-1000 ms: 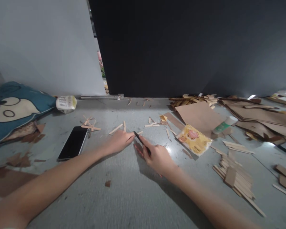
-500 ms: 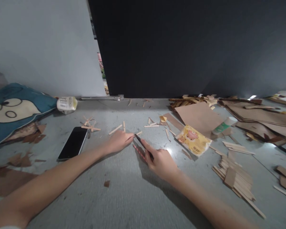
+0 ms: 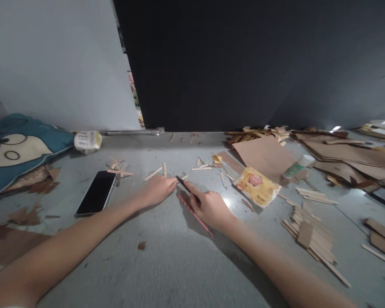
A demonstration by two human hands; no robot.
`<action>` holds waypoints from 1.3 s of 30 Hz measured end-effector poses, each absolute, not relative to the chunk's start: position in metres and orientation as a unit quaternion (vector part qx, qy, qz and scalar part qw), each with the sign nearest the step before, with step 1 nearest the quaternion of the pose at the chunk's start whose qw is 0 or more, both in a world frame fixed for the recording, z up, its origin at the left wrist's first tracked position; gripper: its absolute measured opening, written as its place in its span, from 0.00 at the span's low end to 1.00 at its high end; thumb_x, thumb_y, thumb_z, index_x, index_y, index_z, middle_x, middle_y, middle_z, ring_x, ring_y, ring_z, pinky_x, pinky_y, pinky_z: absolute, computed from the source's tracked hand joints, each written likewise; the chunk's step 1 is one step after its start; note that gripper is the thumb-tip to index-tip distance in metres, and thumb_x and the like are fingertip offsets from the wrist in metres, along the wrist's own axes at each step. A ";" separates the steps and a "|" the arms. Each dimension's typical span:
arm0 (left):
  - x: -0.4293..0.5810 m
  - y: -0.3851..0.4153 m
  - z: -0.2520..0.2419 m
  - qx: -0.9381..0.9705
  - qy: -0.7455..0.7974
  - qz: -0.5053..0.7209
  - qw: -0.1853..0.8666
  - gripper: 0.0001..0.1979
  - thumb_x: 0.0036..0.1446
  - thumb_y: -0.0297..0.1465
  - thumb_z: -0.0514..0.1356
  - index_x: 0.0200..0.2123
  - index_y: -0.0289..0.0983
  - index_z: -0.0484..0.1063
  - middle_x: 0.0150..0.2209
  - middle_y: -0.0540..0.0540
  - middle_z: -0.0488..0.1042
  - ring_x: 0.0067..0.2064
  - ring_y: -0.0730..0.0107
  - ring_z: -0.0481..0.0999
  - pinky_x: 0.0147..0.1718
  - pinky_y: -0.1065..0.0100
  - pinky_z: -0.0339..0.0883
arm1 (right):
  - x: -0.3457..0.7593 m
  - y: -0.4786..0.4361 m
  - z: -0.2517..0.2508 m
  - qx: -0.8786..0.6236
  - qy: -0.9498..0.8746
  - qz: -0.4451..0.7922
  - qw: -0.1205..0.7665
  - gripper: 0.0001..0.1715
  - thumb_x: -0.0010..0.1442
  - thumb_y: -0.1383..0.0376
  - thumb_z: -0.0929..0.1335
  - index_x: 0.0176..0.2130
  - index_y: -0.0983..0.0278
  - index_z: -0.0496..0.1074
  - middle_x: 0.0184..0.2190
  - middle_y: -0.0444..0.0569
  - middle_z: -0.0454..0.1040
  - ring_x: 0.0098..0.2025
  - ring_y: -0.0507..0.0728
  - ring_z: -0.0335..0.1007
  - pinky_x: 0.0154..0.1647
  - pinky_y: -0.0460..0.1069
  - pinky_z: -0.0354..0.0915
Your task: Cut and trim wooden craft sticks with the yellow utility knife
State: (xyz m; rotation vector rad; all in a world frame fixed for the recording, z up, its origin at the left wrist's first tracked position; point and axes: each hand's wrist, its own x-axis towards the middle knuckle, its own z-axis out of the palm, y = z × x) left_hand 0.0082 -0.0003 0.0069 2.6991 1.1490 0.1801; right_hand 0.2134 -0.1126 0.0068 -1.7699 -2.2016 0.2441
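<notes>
Dark panel: I count one dark panel (image 3: 244, 64). It stands behind the phone and fills the back of my view.
Floor: one grey floor (image 3: 167, 265) carries everything.
Cushion: one blue cushion (image 3: 19, 145) lies left of the phone, up against the pale wall.
Cardboard: one flat cardboard sheet (image 3: 265, 156) lies well to the right of the phone. More sheets are layered beyond it, and I cannot count those.
Stick heap: one heap of wooden sticks (image 3: 314, 237) sits far right of the phone and nearer to me.
Phone: one phone (image 3: 96, 192) lies screen up. It is my landmark.
Left hand: my left hand (image 3: 157, 191) is just right of the phone, fingers drawn together on the near end of a short stick (image 3: 183, 177).
Right hand: my right hand (image 3: 211, 208) is further right of the phone, closed around one black tool (image 3: 185, 185) whose tip meets that short stick.
Yellow packet: one yellow packet (image 3: 256, 186) lies right of the phone, past both hands.
Glue stick: one glue stick (image 3: 297, 167) lies beyond the packet, tipped onto the cardboard.
Red pencil: one red pencil (image 3: 189, 208) lies on the floor right of the phone, partly under my right hand.
Loose sticks: two loose sticks (image 3: 153, 173) lie between the phone and the black tool's tip.
</notes>
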 end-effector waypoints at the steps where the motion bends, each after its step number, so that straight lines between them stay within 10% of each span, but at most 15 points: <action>1: 0.008 -0.001 0.007 0.911 0.393 0.062 0.104 0.23 0.75 0.39 0.46 0.34 0.38 0.74 0.28 0.44 0.76 0.32 0.58 0.75 0.37 0.63 0.58 | 0.215 -0.113 0.007 -0.619 -0.760 0.104 0.169 0.33 0.72 0.63 0.61 0.73 0.56 0.65 0.28 0.50 0.83 0.26 0.58 0.77 0.28 0.47 0.58; 10: 0.005 0.002 0.009 0.899 0.398 0.109 0.149 0.25 0.76 0.42 0.43 0.30 0.39 0.68 0.28 0.46 0.73 0.32 0.61 0.72 0.34 0.64 0.54 | 0.223 -0.113 0.007 -0.595 -0.727 0.191 0.283 0.31 0.74 0.60 0.58 0.71 0.55 0.68 0.44 0.52 0.86 0.39 0.59 0.83 0.38 0.49 0.72; 17: 0.010 -0.003 0.009 0.902 0.411 0.074 0.107 0.21 0.74 0.39 0.46 0.35 0.39 0.74 0.27 0.45 0.75 0.31 0.59 0.73 0.35 0.63 0.55 | 0.218 -0.116 0.009 -0.626 -0.726 0.166 0.232 0.33 0.73 0.61 0.59 0.73 0.55 0.66 0.27 0.47 0.82 0.24 0.56 0.75 0.27 0.46 0.62; 39: 0.004 0.004 0.000 0.941 0.320 0.081 0.074 0.21 0.75 0.38 0.45 0.36 0.37 0.73 0.26 0.46 0.72 0.27 0.62 0.73 0.34 0.62 0.62 | 0.210 -0.126 0.012 -0.611 -0.737 0.172 0.232 0.32 0.71 0.61 0.61 0.70 0.60 0.69 0.22 0.47 0.77 0.20 0.54 0.70 0.26 0.46 0.56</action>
